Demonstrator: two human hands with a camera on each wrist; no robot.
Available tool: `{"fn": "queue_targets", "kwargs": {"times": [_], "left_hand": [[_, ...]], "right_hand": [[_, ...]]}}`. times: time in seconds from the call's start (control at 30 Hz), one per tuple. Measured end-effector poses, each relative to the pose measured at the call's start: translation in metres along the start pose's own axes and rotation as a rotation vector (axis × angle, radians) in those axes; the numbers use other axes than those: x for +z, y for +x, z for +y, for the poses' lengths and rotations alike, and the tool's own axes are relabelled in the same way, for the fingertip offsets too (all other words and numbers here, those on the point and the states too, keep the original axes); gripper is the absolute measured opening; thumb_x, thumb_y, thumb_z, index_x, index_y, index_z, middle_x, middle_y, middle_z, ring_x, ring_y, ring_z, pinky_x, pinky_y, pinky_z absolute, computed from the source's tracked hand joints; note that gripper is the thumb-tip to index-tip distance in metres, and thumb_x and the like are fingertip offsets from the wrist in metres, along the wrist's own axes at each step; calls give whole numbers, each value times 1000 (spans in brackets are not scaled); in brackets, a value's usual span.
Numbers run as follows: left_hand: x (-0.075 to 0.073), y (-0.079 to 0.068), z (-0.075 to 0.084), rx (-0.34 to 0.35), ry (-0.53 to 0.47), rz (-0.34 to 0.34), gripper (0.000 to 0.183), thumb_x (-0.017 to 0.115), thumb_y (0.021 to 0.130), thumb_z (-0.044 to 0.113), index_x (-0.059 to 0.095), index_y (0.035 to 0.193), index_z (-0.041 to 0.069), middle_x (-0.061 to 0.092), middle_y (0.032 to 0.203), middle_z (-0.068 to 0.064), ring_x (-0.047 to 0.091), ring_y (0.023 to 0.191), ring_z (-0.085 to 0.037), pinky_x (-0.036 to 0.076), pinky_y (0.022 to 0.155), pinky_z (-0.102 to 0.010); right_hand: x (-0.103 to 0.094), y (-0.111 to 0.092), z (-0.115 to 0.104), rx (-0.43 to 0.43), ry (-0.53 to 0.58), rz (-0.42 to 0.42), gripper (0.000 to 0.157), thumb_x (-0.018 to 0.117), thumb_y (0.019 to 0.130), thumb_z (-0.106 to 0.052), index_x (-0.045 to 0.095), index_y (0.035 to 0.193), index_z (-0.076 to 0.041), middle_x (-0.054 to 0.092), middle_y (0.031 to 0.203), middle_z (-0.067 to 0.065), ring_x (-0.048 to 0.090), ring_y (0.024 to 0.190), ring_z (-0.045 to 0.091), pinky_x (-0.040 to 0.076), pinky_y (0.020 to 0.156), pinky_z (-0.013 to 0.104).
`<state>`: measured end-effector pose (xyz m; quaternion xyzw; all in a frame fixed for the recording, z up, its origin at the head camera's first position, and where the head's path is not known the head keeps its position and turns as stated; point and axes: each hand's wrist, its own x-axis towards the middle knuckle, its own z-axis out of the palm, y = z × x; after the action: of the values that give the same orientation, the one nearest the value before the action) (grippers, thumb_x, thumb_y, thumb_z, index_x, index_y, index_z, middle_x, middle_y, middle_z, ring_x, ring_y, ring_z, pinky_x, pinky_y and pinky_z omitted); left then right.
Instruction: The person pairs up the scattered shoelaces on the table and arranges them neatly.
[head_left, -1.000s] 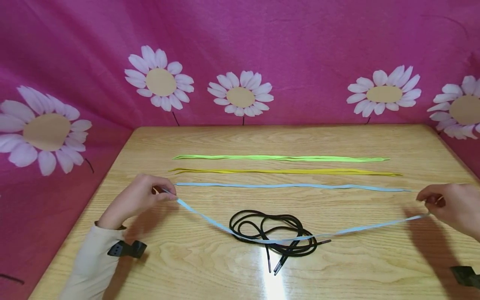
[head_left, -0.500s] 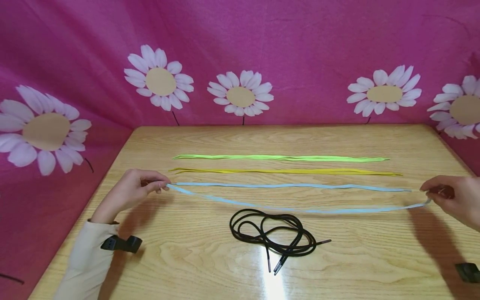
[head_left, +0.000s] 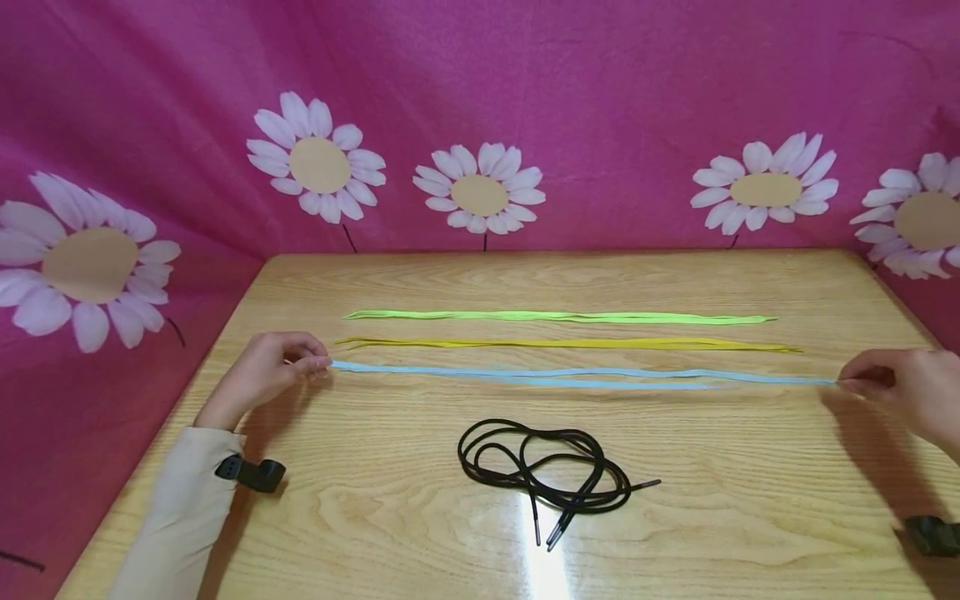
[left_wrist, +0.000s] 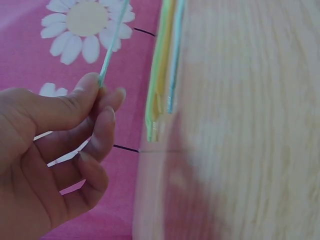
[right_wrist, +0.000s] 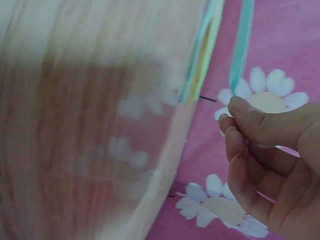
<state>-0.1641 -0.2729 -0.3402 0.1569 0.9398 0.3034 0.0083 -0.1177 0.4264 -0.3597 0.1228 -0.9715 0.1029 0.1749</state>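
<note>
My left hand [head_left: 281, 367] pinches one end of a light blue flat shoelace [head_left: 600, 385] between thumb and forefinger. The opposite end is pinched by my right hand [head_left: 900, 392] at the right side of the table. Stretched nearly straight, this lace runs just in front of another light blue lace [head_left: 697, 374] lying on the table, and the two partly overlap in the head view. Both wrist views show the held end clear of the tabletop. Farther back lie a yellow shoelace [head_left: 570, 343] and a lime green shoelace [head_left: 570, 317], each laid out lengthwise.
A loosely coiled black round cord [head_left: 551, 467] with several tipped ends lies at the middle front. The wooden table [head_left: 375, 525] reaches back to a pink cloth [head_left: 600, 100] printed with daisies. Black wrist devices [head_left: 251, 472] sit at both wrists.
The held blue lace has gone from a sagging curve over the black cord to nearly straight, moving back beside the lying blue lace. My left hand has shifted left and slightly back.
</note>
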Motion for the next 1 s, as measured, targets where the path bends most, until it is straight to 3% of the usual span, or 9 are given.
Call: {"fn": "queue_targets", "kwargs": {"times": [0.13, 0.27, 0.37, 0.6, 0.83, 1.0], "left_hand": [[4, 5, -4, -18, 39, 1, 8, 66, 92, 11, 71, 90, 5, 69, 83, -4, 60, 77, -19, 46, 65, -32], [8, 9, -8, -10, 44, -8, 6, 67, 91, 9, 72, 89, 6, 69, 82, -4, 58, 75, -18, 44, 63, -30], [9, 11, -8, -13, 35, -32, 6, 67, 91, 8, 72, 89, 6, 69, 82, -4, 58, 75, -18, 44, 62, -30], [12, 13, -8, -28, 32, -53, 4, 69, 88, 7, 72, 87, 5, 68, 82, -5, 55, 71, -17, 44, 60, -29], [14, 13, -8, -24, 38, -44, 5, 70, 88, 7, 72, 85, 4, 67, 80, -4, 56, 70, -15, 45, 62, -27], [11, 12, -10, -33, 45, -41, 4, 69, 88, 7, 73, 87, 6, 68, 82, -4, 55, 71, -16, 44, 62, -29]], "right_hand": [[5, 5, 5, -22, -93, -104, 22, 81, 65, 3, 64, 66, -11, 56, 58, -6, 38, 53, -2, 36, 50, 29], [9, 8, 8, -63, -85, -203, 18, 77, 71, 2, 64, 70, -10, 53, 61, -8, 41, 54, 4, 36, 50, 29], [11, 13, 0, -80, -65, -206, 16, 76, 72, 4, 65, 75, -8, 55, 65, -7, 45, 56, 7, 37, 49, 27], [19, 28, -15, -208, -84, -219, 25, 76, 69, 8, 72, 85, -11, 56, 72, -3, 52, 61, 13, 43, 50, 28], [20, 37, -20, -144, -137, -367, 18, 69, 77, 10, 69, 81, -7, 53, 70, -1, 46, 60, 14, 42, 51, 34], [19, 32, -17, -156, -138, -316, 18, 74, 74, 5, 65, 73, -11, 51, 69, -3, 44, 59, 12, 40, 52, 33]]}}
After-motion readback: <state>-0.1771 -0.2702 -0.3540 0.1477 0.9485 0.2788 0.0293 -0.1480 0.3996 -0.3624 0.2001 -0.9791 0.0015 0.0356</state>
